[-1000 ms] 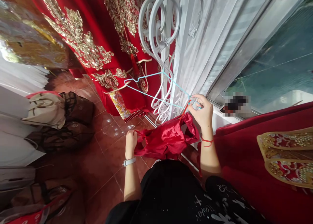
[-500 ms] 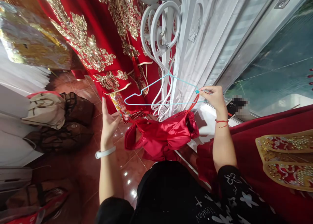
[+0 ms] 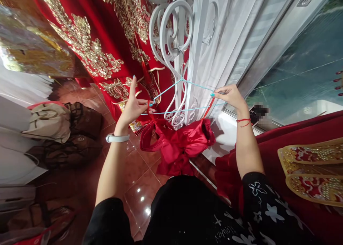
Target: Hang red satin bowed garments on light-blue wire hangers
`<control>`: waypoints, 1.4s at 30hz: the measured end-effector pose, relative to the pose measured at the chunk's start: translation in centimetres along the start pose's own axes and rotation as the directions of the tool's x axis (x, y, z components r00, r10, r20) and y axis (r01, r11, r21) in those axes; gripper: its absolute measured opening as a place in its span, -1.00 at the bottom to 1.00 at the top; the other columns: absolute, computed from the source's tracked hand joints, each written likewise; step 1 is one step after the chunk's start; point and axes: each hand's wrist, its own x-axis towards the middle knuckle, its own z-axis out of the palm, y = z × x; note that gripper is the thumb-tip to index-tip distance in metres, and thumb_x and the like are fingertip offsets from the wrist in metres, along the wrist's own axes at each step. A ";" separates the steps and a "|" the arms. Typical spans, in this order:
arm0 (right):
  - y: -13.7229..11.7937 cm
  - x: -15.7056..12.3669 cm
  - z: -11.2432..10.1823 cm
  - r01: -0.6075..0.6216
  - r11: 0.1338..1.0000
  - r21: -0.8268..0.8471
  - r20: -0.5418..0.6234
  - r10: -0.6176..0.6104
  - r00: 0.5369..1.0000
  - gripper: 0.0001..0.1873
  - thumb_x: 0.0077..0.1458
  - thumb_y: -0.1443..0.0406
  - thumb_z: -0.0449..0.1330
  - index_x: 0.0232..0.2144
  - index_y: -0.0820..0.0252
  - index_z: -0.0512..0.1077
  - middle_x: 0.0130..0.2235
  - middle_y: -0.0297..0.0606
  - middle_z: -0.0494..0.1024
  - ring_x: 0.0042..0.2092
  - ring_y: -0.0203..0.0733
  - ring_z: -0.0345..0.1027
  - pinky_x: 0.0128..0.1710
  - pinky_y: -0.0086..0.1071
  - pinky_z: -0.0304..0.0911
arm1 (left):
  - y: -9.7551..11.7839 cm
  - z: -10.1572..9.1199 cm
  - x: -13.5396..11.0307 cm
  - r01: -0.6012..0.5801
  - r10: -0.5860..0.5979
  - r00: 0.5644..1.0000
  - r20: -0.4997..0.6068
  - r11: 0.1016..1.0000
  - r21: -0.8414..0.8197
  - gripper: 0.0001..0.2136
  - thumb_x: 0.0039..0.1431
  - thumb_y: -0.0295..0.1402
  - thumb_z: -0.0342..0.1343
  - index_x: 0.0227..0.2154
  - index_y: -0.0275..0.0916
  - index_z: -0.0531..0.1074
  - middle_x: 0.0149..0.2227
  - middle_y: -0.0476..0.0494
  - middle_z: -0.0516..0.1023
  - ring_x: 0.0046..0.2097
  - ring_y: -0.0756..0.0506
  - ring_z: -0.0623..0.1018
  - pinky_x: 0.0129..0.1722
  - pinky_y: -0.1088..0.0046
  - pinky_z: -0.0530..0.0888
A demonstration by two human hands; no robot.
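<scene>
Since the earlier frame: our left hand [image 3: 133, 107] has risen from below the hanger to its left shoulder, and the garment's left strap has come up with it; our right hand [image 3: 229, 95] has stayed at the right end.
Hanger: the light blue wire hanger [image 3: 184, 95] hangs by its hook from the white scrolled railing [image 3: 171, 41], roughly level between our two hands.
Garment: the red satin garment [image 3: 182, 141] droops in a bunch just below the hanger bar, above the tiled floor [image 3: 134, 180], with a red strap [image 3: 209, 109] running up to the right end.
Left grip: thumb and lower fingers are pinched on the left strap right at the hanger's shoulder notch, the forefinger stretched straight up and free.
Right grip: fingertips are closed in a fine pinch on the hanger's right tip, where the strap sits.
Doing it well: we judge we should keep the right end steady, seat the left strap fully in the notch before letting go, and ease off slowly so the slippery satin does not slide.
Around us: red gowns with gold embroidery [image 3: 93, 52] hang behind the railing.
</scene>
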 end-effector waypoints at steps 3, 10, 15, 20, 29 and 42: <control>0.3 -0.2 0.1 0.019 0.998 -0.053 -0.024 -0.020 1.000 -0.61 -0.12 -0.03 0.50 -0.54 0.16 0.59 -0.48 -0.29 0.59 -0.39 -0.22 0.38 -0.32 -0.30 0.32 | 0.0 1.0 0.2 -0.035 0.031 0.998 0.057 0.998 0.060 0.13 0.05 -0.67 0.29 0.56 -0.06 -0.24 -0.20 -0.11 0.68 -0.41 -0.06 0.68 -0.41 0.47 0.64; -0.5 -3.4 3.6 0.085 0.923 -0.376 -0.340 -0.223 0.913 -0.73 0.11 0.33 0.29 -0.10 0.13 0.62 -0.11 -0.15 0.57 -0.01 0.00 0.43 0.13 -0.05 0.32 | 1.1 1.0 -5.1 -0.188 0.369 0.927 -0.060 0.598 0.779 -0.28 0.16 -0.61 0.07 0.40 -0.10 0.29 0.07 -0.22 0.60 -0.21 -0.08 0.63 -0.01 0.28 0.60; -2.4 -7.3 11.1 0.230 0.907 -0.352 -0.243 -0.326 0.914 -0.71 0.25 0.38 0.10 -0.10 0.11 0.59 -0.11 -0.10 0.58 0.02 0.01 0.45 0.16 -0.07 0.35 | -4.3 0.4 -10.6 -0.319 0.190 0.948 0.257 0.616 0.721 -0.79 0.25 -0.30 0.14 -0.13 -0.15 0.61 -0.02 -0.26 0.65 0.09 -0.29 0.59 0.22 0.05 0.50; -5.0 -7.0 18.5 0.278 0.911 -0.305 0.115 -0.255 0.960 -0.56 0.29 0.41 0.11 0.15 0.09 0.55 0.12 -0.09 0.61 0.20 0.02 0.41 0.41 0.04 0.12 | -8.1 -0.7 -12.6 -0.210 -0.134 0.906 0.403 0.682 0.700 -0.71 0.28 -0.13 0.13 -0.49 -0.14 0.52 -0.26 -0.23 0.68 0.14 -0.36 0.57 0.38 -0.13 0.28; -6.2 -5.2 23.3 0.194 0.927 -0.322 0.251 -0.114 0.961 -0.67 0.48 0.20 0.11 0.11 0.02 0.61 -0.06 -0.22 0.66 0.03 -0.08 0.47 0.38 -0.03 -0.17 | -5.1 -1.3 -11.7 -0.114 0.019 0.988 0.152 0.752 0.650 -0.93 0.12 -0.32 0.16 -0.34 -0.16 0.46 -0.12 -0.18 0.58 -0.12 -0.17 0.59 -0.03 0.32 0.55; -5.7 -6.5 21.2 0.215 0.928 -0.303 0.282 -0.128 0.951 -0.69 0.47 0.26 0.11 -0.03 0.05 0.67 -0.12 -0.27 0.68 -0.05 -0.12 0.44 0.29 -0.14 -0.17 | -3.7 -2.2 -7.2 -0.084 0.190 0.825 -0.532 0.973 0.216 -0.81 0.00 -0.65 0.16 -0.32 -0.31 0.40 -0.26 -0.09 0.53 -0.27 0.05 0.54 -0.31 0.63 0.54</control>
